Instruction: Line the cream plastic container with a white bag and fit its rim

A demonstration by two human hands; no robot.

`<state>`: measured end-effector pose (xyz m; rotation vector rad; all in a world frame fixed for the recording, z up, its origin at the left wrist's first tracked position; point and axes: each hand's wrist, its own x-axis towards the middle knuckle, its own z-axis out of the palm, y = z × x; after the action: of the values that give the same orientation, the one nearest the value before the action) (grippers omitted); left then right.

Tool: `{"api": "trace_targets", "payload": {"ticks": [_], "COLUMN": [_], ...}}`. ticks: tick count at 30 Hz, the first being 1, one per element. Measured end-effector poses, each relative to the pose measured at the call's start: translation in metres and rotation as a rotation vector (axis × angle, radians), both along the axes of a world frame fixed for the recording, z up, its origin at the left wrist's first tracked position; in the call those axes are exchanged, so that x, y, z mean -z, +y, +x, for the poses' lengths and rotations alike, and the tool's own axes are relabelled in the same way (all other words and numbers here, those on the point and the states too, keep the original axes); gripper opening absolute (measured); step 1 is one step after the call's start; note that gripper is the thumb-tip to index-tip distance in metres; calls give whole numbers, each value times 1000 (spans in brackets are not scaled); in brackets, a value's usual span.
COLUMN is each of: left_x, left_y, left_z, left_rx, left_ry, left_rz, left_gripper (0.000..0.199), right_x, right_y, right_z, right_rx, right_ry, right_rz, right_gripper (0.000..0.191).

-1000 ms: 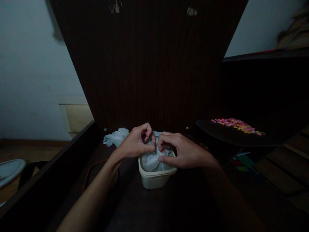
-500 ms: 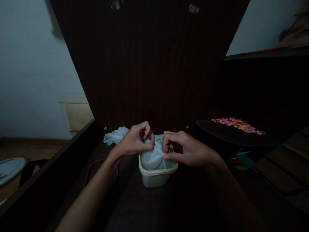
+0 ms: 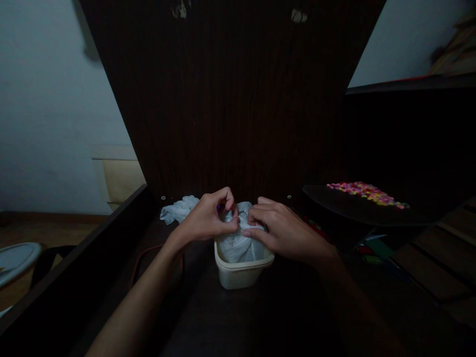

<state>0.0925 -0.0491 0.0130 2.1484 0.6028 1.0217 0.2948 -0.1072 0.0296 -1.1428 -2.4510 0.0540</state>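
A whitish plastic tub (image 3: 240, 276) stands on the dark surface, with a thin white plastic bag (image 3: 240, 249) bunched inside it. My left hand (image 3: 213, 215) is over the tub's left side, thumb and fingers pinched on the bag's gathered top. From the right, my right hand (image 3: 277, 228) grips the bag between thumb and curled fingers. The two hands are a little apart over the tub. What lies inside the bag is hidden.
Another crumpled white bag (image 3: 180, 208) lies behind my left wrist. A brown-rimmed object (image 3: 138, 263) is partly under my left forearm. Colourful small pieces (image 3: 366, 192) lie on a dark corner shelf (image 3: 334, 204) at right. A raised edge (image 3: 78, 248) runs along the left.
My right hand has moved slightly left, its thumb now further over the bag. The bag's top is pulled into a different shape. My left hand has hardly moved.
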Motion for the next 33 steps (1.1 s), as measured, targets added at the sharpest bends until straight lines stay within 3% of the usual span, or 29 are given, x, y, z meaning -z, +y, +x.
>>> {"api": "trace_targets", "payload": {"ticks": [6, 20, 22, 28, 30, 33], "left_x": [-3, 1, 0, -9, -11, -14], "left_y": [1, 5, 3, -3, -5, -6], "left_z": [-3, -4, -4, -6, -6, -6], "left_rx": [-6, -40, -57, -48, -41, -36], "left_ry": [84, 147, 160, 102, 94, 115], "left_rz": [134, 314, 329, 181, 152, 148], "left_gripper": [26, 22, 21, 22, 21, 15], "right_x": [-5, -3, -3, 0, 1, 0], "right_y": [3, 13, 10, -3, -4, -4], "right_z": [6, 17, 14, -4, -7, -7], "right_rx": [-143, -479, -432, -28, 14, -29], "right_ry": [108, 247, 233, 18, -51, -87], "right_rz": [-75, -190, -159, 89, 136, 159], "right_gripper": [13, 21, 22, 33, 27, 20]}}
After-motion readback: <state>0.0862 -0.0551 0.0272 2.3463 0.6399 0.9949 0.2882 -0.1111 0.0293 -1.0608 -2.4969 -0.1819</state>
